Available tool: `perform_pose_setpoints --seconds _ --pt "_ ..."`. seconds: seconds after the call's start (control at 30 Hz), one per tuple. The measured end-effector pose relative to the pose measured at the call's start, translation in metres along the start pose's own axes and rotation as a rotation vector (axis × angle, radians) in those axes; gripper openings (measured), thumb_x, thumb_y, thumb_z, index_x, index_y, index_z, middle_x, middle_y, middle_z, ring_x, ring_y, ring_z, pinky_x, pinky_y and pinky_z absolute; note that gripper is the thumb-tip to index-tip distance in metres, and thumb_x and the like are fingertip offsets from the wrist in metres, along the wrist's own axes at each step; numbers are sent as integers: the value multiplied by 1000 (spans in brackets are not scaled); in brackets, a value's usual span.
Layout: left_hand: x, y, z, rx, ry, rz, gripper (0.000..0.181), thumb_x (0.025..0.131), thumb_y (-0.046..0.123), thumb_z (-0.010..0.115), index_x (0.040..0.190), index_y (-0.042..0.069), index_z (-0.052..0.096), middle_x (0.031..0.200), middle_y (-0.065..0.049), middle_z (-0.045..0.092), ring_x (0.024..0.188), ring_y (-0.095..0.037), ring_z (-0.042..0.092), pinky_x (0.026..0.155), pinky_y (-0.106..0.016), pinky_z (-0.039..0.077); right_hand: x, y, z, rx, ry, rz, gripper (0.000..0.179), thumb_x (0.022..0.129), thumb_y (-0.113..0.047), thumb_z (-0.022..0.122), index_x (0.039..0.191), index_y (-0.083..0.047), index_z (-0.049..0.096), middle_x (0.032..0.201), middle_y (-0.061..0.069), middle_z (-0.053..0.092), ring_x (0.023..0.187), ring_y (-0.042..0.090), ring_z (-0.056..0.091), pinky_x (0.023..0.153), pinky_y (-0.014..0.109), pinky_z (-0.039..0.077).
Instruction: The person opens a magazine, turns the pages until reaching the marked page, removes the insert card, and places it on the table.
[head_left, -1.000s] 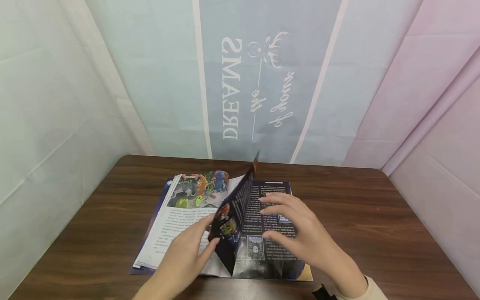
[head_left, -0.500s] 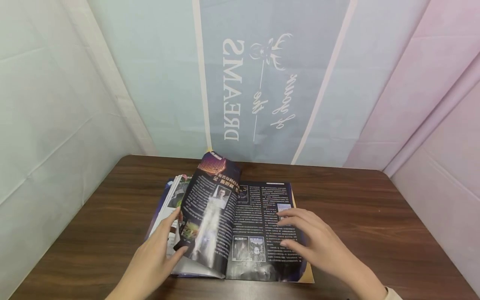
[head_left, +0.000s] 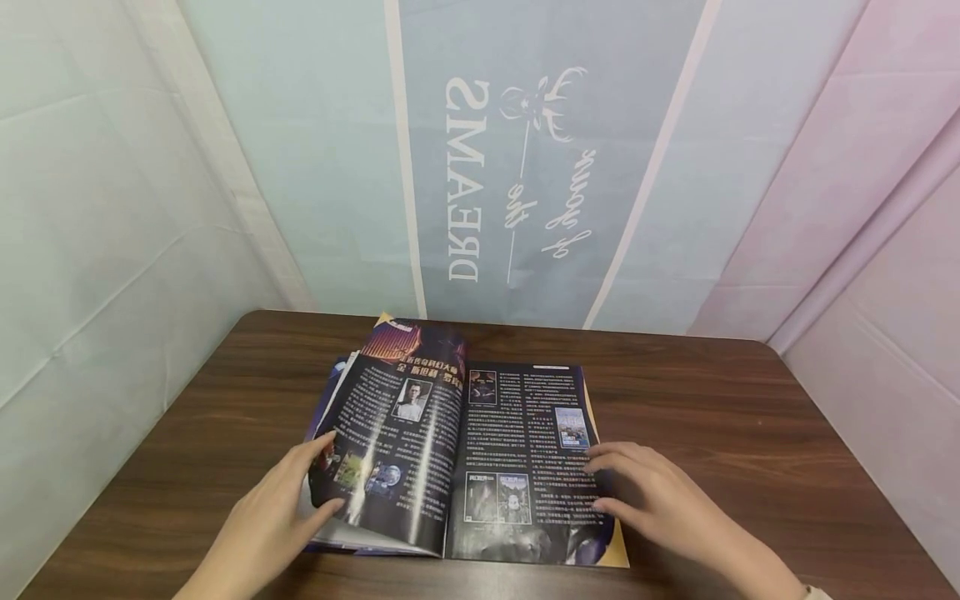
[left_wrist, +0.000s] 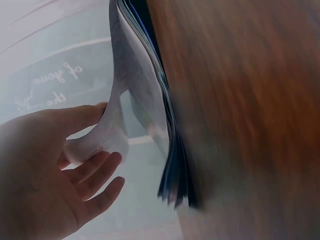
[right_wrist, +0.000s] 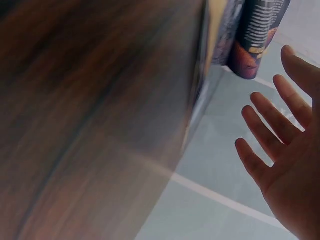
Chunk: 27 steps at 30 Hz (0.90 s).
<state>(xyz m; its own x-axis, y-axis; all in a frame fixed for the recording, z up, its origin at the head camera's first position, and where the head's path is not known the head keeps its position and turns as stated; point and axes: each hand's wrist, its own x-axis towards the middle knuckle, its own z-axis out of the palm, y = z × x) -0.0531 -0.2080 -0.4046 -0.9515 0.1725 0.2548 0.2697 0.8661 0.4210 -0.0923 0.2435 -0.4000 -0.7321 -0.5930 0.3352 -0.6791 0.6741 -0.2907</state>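
A magazine lies spread on the table, dark printed pages facing up on both sides. My left hand pinches the outer edge of the left page, which curves up off the pages under it. In the left wrist view the page bends between the thumb and the fingers, and the stacked sheets show below. Over the right page's outer edge hovers my right hand, fingers spread and relaxed. The right wrist view shows that hand holding nothing, beside the magazine's edge.
The brown wood-grain table extends to both sides of the magazine. Behind it hangs a pale cloth backdrop with white lettering, and more cloth closes off the sides.
The left hand has moved left with the page, swinging it from nearly upright over onto the left side. The right hand has shifted a little right and down, toward the page's outer edge.
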Motion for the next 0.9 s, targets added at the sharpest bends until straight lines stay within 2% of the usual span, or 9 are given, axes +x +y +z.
perform_pose_setpoints --seconds 0.13,0.37,0.53,0.67,0.77,0.9 --pt "-2 -9 -2 41 -48 -4 83 72 19 90 142 6 46 125 -13 62 110 -38 62 74 -52 58 -8 5 1 -10 -69 27 39 78 -25 85 112 -21 68 124 -2 64 110 21 62 86 48 55" --pt "-5 -23 -1 105 -109 37 85 65 21 93 137 5 51 117 -5 61 99 -24 65 73 -41 58 -22 14 6 -46 -139 61 48 79 -44 81 118 -23 66 131 0 60 115 25 60 88 50 53" --pt "-5 -34 1 111 -179 19 85 65 21 93 138 5 53 130 -16 58 108 -37 63 81 -54 56 -28 16 8 -42 -167 82 63 76 -50 81 129 -21 63 143 3 53 122 26 56 90 52 52" --pt "-4 -41 3 117 -234 -11 83 68 27 91 138 5 53 138 -23 52 113 -47 59 81 -62 53 -29 17 8 -34 -185 72 67 76 -52 80 132 -20 62 145 7 50 123 30 55 90 54 51" --pt "-2 -44 3 110 -270 -30 80 69 30 90 136 6 55 139 -23 51 114 -47 58 82 -64 52 -30 19 8 -41 -202 66 69 75 -53 79 132 -19 62 146 8 49 123 31 54 91 54 51" --pt "-1 -46 3 96 -306 -56 73 70 32 89 132 9 59 135 -18 56 116 -43 58 86 -64 50 -30 20 10 -51 -223 84 69 73 -52 81 131 -18 63 147 7 49 125 31 53 92 54 50"
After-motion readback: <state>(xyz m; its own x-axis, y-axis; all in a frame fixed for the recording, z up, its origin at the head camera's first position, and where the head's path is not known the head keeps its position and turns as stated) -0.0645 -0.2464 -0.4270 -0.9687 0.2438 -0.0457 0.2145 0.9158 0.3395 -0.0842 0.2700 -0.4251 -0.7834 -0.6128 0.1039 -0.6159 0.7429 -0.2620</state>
